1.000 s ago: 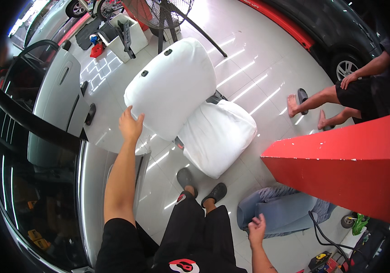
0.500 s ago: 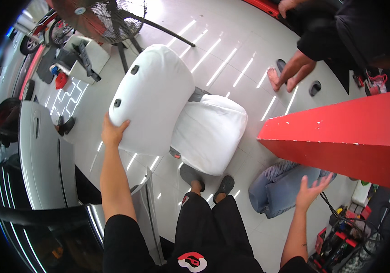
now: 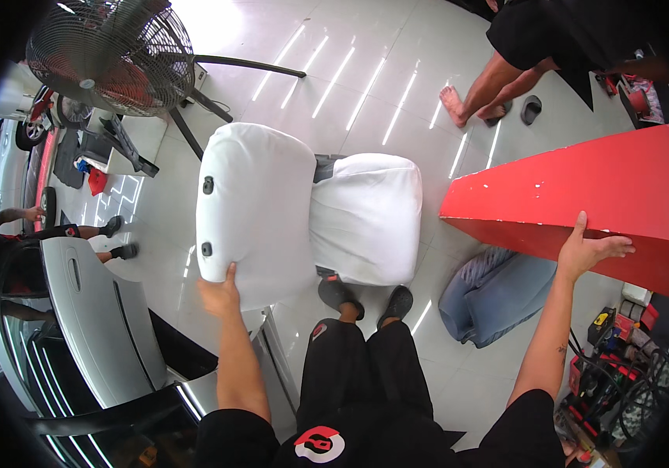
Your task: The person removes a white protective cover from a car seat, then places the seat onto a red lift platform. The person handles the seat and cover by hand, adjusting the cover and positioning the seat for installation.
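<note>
A car seat in white covers stands on the floor before my feet. Its backrest is on the left, with two dark headrest sockets along its outer edge, and its seat cushion is on the right. My left hand grips the lower left corner of the backrest, thumb on top, remaining fingers partly hidden behind it. Fingers spread and holding nothing, my right hand is at the edge of the red block-like structure; I cannot tell whether it touches it.
Below the red structure lies a grey-blue upholstered seat piece. A silver car door is on the left and a large fan stands at the back left. Tools and cables crowd the lower right. Two people are nearby.
My right hand has moved up and right to the edge of the red structure. My left hand still grips the backrest, which appears turned more upright in the shifted view.
</note>
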A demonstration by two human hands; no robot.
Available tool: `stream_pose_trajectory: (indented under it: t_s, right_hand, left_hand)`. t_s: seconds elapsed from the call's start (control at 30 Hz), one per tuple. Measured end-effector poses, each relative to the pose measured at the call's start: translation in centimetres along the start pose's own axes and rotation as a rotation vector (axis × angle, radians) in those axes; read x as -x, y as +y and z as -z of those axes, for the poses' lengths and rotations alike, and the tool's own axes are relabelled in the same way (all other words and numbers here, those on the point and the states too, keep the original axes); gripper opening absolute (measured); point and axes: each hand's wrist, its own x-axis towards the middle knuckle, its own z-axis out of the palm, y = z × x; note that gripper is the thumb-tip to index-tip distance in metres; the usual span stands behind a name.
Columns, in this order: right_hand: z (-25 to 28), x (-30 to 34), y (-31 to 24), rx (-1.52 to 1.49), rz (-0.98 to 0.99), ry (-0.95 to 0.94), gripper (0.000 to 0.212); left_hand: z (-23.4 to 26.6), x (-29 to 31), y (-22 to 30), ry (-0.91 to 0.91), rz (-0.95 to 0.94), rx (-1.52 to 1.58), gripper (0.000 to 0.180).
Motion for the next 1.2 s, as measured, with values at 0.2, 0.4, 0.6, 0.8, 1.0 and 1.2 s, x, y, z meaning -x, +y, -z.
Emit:
stream_pose_trajectory:
  t_s: [0.2, 0.4, 0.6, 0.8, 1.0, 1.2]
  right_hand:
    - [0.0, 0.1, 0.2, 0.029, 0.040, -0.002, 0.128]
    - [-0.2, 0.2, 0.6, 0.026, 0.063, -0.017, 0.128]
    - [-0.5, 0.2, 0.7, 0.029, 0.101, -0.013, 0.128]
    - [-0.1, 0.2, 0.8, 0.073, 0.096, -0.032, 0.128]
    - [0.2, 0.3, 0.5, -0.011, 0.046, -0.054, 0.129]
    - [1.0, 1.0, 0.6, -0.125, 0.075, -0.125, 0.121]
  left_hand:
    - [-0.9, 3.9, 2.7, -0.093, 0.095, 0.067, 0.092]
    - [-0.9, 9.5, 6.4, -0.340, 0.053, 0.154, 0.114]
    - [-0.1, 12.3, 10.1, -0.412, -0.075, 0.258, 0.120]
    - [-0.1, 6.8, 10.2, -0.437, -0.149, 0.236, 0.116]
    - [-1.8, 4.0, 10.3, -0.424, -0.134, 0.101, 0.115]
    - [-2.9, 5.2, 8.7, -0.365, -0.235, 0.408, 0.122]
